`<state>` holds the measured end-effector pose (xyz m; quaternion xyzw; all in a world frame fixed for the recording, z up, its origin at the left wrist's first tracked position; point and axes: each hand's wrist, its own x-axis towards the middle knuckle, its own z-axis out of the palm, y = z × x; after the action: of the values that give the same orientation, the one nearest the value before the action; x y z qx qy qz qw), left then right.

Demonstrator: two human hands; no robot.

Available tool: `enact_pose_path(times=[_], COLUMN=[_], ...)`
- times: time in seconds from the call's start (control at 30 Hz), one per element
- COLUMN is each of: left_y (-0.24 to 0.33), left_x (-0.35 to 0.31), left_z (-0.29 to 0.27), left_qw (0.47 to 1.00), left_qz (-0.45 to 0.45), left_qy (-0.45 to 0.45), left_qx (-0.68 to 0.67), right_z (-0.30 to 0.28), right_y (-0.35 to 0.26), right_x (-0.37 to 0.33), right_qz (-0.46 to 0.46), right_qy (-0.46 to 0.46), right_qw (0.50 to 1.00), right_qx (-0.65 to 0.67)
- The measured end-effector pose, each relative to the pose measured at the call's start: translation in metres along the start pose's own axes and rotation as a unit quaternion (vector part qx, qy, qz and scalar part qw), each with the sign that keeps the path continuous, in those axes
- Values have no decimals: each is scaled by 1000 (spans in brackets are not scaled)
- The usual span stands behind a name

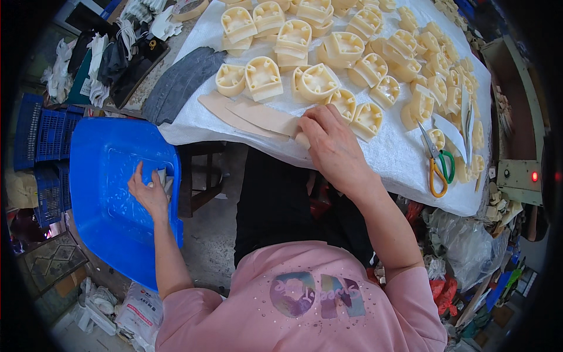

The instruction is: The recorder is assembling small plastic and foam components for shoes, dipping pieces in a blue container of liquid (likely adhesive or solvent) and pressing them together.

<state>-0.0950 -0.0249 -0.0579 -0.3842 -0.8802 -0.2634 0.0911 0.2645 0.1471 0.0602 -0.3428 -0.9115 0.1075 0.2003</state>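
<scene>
Head view — seated person in a pink shirt at a table covered with a white cloth [375,158].

Right hand [331,144] lies palm-down at the near edge of the cloth, fingers curled over the right end of a flat beige strip [264,116], clamping it against the cloth. The strip runs out leftward from under the fingertips; a second beige strip [220,108] lies partly beneath it, jutting further left. A small cream block shows just under the knuckles, against the cloth edge.

Just beyond the right hand, on the cloth: many cream moulded heel pieces [316,82], hollow sides up, crowded across the far half. Two touch or nearly touch the fingertips. Right of the hand, well apart — scissors [437,164] with orange and green handles, blades pointing away.

Left hand [149,193] is down off the table, left of the cloth, inside a blue plastic bin [105,217]. Fingers bent around a small pale piece [159,176] at the bin's inner wall; thumb toward the person. Whether the piece is lifted or resting — cannot tell.

Left of the cloth's far corner: a dark grey sheet [179,82].
</scene>
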Motion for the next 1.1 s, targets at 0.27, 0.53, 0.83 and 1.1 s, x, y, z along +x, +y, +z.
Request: enact_pose_path(times=[0.27, 0.53, 0.83, 1.1], left_y=[193, 269, 293, 304], left_x=[-36, -79, -78, -69], left_z=[-49, -40, -32, -36], left_qw=[862, 508, 487, 457], left_qz=[140, -178, -193, -195], left_qy=[-236, -489, -479, -440], left_qx=[-426, -687, -704, -748], right_z=[-5, -47, -55, -56], right_y=[0, -17, 52, 80], right_x=[-8, -48, -74, -43], right_qz=[19, -75, 77, 144], right_qy=[-17, 0, 134, 211], right_qw=[1000, 991, 986, 966], right_qx=[-16, -113, 55, 23])
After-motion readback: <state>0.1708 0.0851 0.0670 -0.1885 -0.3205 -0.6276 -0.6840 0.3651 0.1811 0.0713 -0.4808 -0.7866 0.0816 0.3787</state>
